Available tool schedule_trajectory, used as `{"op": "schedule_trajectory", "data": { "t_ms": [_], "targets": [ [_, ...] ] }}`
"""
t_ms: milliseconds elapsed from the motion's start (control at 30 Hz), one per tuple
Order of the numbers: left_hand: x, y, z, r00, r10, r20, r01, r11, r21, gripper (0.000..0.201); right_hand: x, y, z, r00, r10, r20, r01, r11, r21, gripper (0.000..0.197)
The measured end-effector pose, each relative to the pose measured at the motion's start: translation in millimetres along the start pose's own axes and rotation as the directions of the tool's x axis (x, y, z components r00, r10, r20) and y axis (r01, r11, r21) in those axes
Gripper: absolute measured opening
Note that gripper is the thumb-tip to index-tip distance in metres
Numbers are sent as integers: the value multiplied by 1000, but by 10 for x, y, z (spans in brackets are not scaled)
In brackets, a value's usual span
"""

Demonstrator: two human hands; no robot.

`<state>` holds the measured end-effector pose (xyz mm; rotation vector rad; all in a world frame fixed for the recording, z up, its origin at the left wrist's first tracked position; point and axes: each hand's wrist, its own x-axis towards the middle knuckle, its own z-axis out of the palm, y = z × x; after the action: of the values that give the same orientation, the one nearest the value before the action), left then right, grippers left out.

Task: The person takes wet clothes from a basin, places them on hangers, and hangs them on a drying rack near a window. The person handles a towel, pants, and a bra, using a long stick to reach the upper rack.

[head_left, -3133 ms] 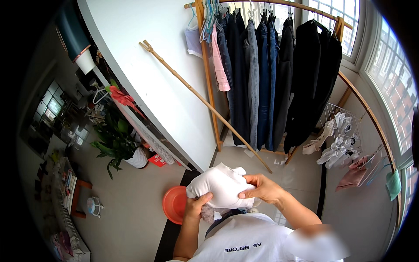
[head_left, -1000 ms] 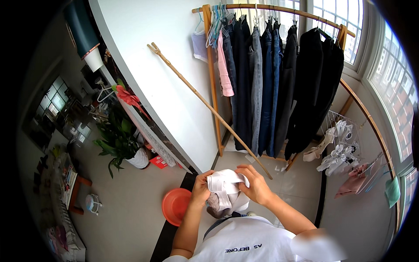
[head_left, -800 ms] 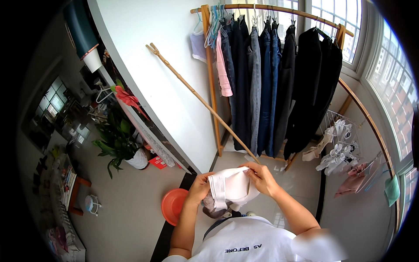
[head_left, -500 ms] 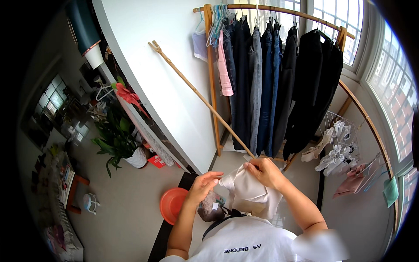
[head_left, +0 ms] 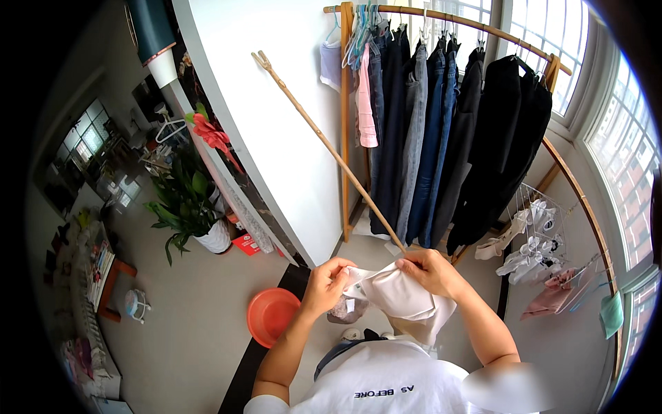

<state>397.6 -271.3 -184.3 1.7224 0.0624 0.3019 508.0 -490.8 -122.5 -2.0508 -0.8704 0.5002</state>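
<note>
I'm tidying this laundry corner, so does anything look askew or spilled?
The wooden pole slants in front of the white wall and upright rack post, looking askew. Left hand and right hand hold the pale cloth; no spill shows.

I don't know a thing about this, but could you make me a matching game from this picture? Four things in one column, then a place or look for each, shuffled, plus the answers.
Column one
1. Cream cloth
2. Basin
3. Forked wooden stick
4. Small green cloth

Column two
A. Slanting in front of the white wall
B. Hanging near the picture's right edge
C. Held between the left hand and the right hand
D. Round and orange-red

Right pairs: 1-C, 2-D, 3-A, 4-B
</note>
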Motion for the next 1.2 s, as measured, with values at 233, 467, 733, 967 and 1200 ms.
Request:
{"op": "schedule_trajectory", "data": {
  "t_ms": [233, 467, 733, 967, 1200],
  "targets": [
    [42, 413, -65, 955, 150, 254, -237, 903, 359, 17, 6, 44, 41, 995, -7, 102, -6, 991, 131, 37],
    [74, 399, -93, 983, 55, 177, -54, 999, -7, 22, -1, 75, -14, 961, -103, 257, 28, 960, 280, 42],
    [80, 445, -1, 987, 26, 156, -10, 994, -105, 25, 16, -111, 79, 977, 4, 212, -59, 965, 257, 34],
    [97, 507, -38, 966, -84, 246, 89, 996, -12, 25, 29, -132, 69, 989, -8, 149, -16, 987, 157, 26],
    [112, 434, -8, 976, -74, 207, 58, 995, 80, 22, 34, -141, 65, 989, -5, 149, -15, 991, 135, 27]
  ]
}}
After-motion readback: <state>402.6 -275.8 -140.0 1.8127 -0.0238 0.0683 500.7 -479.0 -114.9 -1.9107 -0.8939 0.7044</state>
